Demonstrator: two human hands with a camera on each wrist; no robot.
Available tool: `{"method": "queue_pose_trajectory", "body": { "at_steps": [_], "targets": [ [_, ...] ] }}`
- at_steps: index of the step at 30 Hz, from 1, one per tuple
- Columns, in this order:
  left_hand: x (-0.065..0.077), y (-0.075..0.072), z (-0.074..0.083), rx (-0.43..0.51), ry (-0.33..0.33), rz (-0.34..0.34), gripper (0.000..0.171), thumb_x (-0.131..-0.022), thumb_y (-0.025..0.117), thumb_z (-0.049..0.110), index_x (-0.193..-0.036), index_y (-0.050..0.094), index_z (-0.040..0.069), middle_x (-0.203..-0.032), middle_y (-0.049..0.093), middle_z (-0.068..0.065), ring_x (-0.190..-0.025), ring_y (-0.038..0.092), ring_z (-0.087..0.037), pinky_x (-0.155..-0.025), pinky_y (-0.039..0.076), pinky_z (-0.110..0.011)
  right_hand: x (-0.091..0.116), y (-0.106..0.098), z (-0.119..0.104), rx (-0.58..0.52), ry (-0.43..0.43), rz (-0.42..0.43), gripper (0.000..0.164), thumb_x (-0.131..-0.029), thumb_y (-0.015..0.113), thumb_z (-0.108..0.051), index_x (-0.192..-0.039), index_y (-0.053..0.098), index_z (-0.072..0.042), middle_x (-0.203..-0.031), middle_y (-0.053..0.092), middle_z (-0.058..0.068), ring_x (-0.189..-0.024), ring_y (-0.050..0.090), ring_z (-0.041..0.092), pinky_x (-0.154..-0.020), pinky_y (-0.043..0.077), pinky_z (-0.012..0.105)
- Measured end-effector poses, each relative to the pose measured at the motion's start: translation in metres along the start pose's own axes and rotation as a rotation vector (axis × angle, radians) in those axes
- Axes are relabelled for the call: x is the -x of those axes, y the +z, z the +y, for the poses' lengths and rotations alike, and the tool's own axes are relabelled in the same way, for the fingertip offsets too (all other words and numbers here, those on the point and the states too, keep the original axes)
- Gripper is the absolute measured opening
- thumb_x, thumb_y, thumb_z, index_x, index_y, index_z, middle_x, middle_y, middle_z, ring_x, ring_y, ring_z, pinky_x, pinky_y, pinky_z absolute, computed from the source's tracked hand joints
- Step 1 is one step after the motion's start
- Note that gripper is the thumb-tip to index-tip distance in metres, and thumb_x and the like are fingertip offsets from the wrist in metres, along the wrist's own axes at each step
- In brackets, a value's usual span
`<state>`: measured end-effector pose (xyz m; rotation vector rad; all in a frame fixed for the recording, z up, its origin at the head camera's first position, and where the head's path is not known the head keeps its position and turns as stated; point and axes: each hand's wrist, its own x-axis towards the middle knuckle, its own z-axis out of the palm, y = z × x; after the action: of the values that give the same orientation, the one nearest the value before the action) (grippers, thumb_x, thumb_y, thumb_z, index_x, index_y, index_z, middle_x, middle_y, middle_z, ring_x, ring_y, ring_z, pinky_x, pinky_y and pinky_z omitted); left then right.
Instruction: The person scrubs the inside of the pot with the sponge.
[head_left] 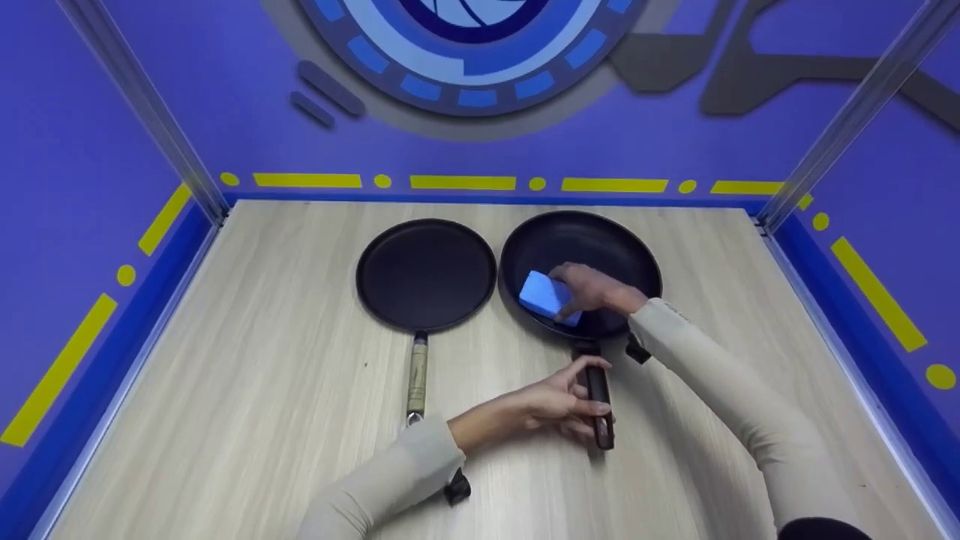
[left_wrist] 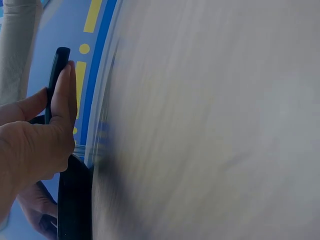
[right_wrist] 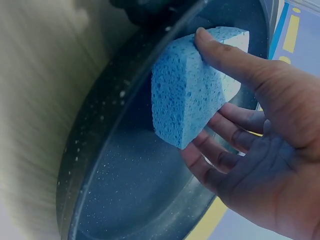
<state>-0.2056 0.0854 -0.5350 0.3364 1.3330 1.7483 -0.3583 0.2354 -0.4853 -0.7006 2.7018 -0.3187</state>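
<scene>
A blue sponge (right_wrist: 187, 85) with a porous surface is pinched between the thumb and fingers of my right hand (head_left: 592, 289). It sits inside the deep black frying pan (head_left: 574, 232), toward the near left of the pan's inside. My left hand (head_left: 559, 401) grips the pan's dark handle (head_left: 598, 390), thumb and fingers on either side of it. In the left wrist view the handle (left_wrist: 59, 65) shows between the thumb and fingers. Small light specks dot the pan's dark inner wall (right_wrist: 125, 175) in the right wrist view.
Left of the frying pan lies a flat round black griddle pan (head_left: 427, 274), its wooden handle (head_left: 418, 375) pointing toward me and its end near my left sleeve. Both pans are on a light wood table (head_left: 285, 337). Blue panels (head_left: 480, 157) with yellow markings border the table's back and sides.
</scene>
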Motion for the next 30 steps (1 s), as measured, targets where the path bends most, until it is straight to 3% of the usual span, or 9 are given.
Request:
{"method": "queue_pose_trajectory", "body": {
  "at_steps": [3,8,11,16,18,22,25,28,30],
  "targets": [
    [0.0,0.001,0.0,-0.012,0.013,0.009,0.061,-0.096,0.064,-0.008,-0.142,0.042,0.025,-0.093,0.072,-0.013,-0.079,0.075,-0.025,-0.072,0.067,-0.031,-0.002,-0.003,0.002,-0.006,0.009,-0.007,0.081,-0.078,0.091,-0.022,-0.143,0.052,0.007,-0.141,0.057,0.026,-0.131,0.053,0.043,-0.113,0.048,0.055],
    [0.0,0.001,0.001,-0.006,0.007,0.024,0.064,-0.095,0.064,-0.009,-0.145,0.042,0.025,-0.089,0.071,-0.01,-0.087,0.077,-0.032,-0.075,0.068,-0.035,-0.009,-0.011,0.015,-0.013,0.032,0.012,0.08,-0.08,0.089,-0.017,-0.145,0.05,0.008,-0.144,0.055,0.028,-0.133,0.051,0.045,-0.115,0.046,0.056],
    [0.0,0.001,0.001,-0.004,0.005,0.032,0.067,-0.094,0.064,-0.01,-0.147,0.042,0.026,-0.087,0.07,-0.008,-0.091,0.076,-0.036,-0.078,0.067,-0.038,-0.012,-0.015,0.032,-0.036,0.066,0.082,0.076,-0.081,0.086,-0.012,-0.144,0.049,0.009,-0.141,0.056,0.031,-0.129,0.053,0.045,-0.113,0.047,0.057],
    [0.001,0.002,0.001,0.015,0.0,0.034,0.07,-0.094,0.064,-0.011,-0.15,0.041,0.025,-0.093,0.069,-0.011,-0.094,0.076,-0.037,-0.08,0.067,-0.041,-0.007,-0.018,0.068,-0.031,0.208,0.221,0.065,-0.085,0.079,-0.008,-0.14,0.049,0.012,-0.132,0.056,0.036,-0.12,0.055,0.048,-0.105,0.051,0.06],
    [0.001,0.002,0.001,0.014,-0.006,0.031,0.072,-0.094,0.064,-0.011,-0.152,0.04,0.024,-0.095,0.07,-0.013,-0.094,0.076,-0.034,-0.079,0.067,-0.039,-0.004,-0.02,0.078,-0.024,0.262,0.223,0.064,-0.088,0.076,-0.01,-0.14,0.047,0.013,-0.133,0.054,0.038,-0.122,0.054,0.049,-0.105,0.05,0.061],
    [0.002,0.001,0.003,-0.002,-0.013,0.034,0.07,-0.094,0.065,-0.01,-0.151,0.042,0.025,-0.098,0.071,-0.016,-0.092,0.076,-0.033,-0.075,0.068,-0.036,0.002,-0.024,0.083,-0.04,0.315,0.149,0.07,-0.091,0.074,-0.015,-0.145,0.041,0.014,-0.14,0.047,0.039,-0.129,0.049,0.05,-0.111,0.046,0.062],
    [0.001,-0.001,0.005,-0.024,-0.016,0.029,0.068,-0.094,0.065,-0.009,-0.148,0.043,0.026,-0.101,0.072,-0.019,-0.097,0.074,-0.041,-0.076,0.068,-0.037,0.003,-0.026,0.077,-0.033,0.293,0.091,0.074,-0.091,0.077,-0.019,-0.147,0.039,0.013,-0.145,0.045,0.038,-0.133,0.046,0.05,-0.115,0.043,0.061],
    [0.0,-0.001,0.005,-0.045,-0.011,0.027,0.064,-0.095,0.065,-0.008,-0.145,0.044,0.026,-0.104,0.073,-0.024,-0.104,0.069,-0.051,-0.078,0.068,-0.04,0.005,-0.023,0.062,-0.018,0.208,0.074,0.075,-0.087,0.082,-0.019,-0.142,0.044,0.014,-0.141,0.05,0.036,-0.131,0.049,0.049,-0.115,0.044,0.06],
    [0.0,-0.001,0.006,-0.048,-0.016,0.034,0.063,-0.094,0.065,-0.009,-0.144,0.045,0.024,-0.102,0.074,-0.024,-0.103,0.07,-0.051,-0.077,0.068,-0.039,0.006,-0.018,0.048,-0.005,0.132,0.067,0.074,-0.084,0.085,-0.02,-0.138,0.047,0.014,-0.136,0.055,0.035,-0.127,0.052,0.048,-0.112,0.046,0.059]
  ]
}}
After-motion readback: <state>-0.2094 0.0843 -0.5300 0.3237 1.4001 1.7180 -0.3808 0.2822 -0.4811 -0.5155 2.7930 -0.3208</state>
